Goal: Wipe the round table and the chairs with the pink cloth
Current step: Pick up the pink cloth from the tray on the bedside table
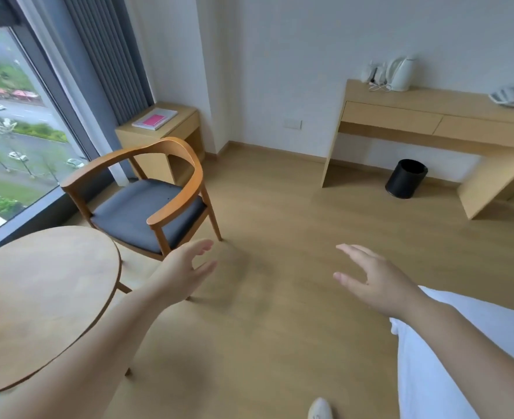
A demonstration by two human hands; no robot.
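One round light-wood table (38, 297) fills the lower left of the frame, its curved edge unobstructed. One wooden armchair with a grey seat cushion (147, 204) stands just beyond it, centre left, by the window. One pink item (153, 120) lies on a white booklet atop the small wooden side cabinet (186, 124), upper left; whether it is the cloth cannot be told. Both hands hover over bare wooden floor (280, 213), centre frame: the left hand (186, 267) and right hand (373, 282) each have fingers spread and relaxed, holding nothing. One long wooden desk (431, 116) and one black bin (405, 178) stand at upper right.
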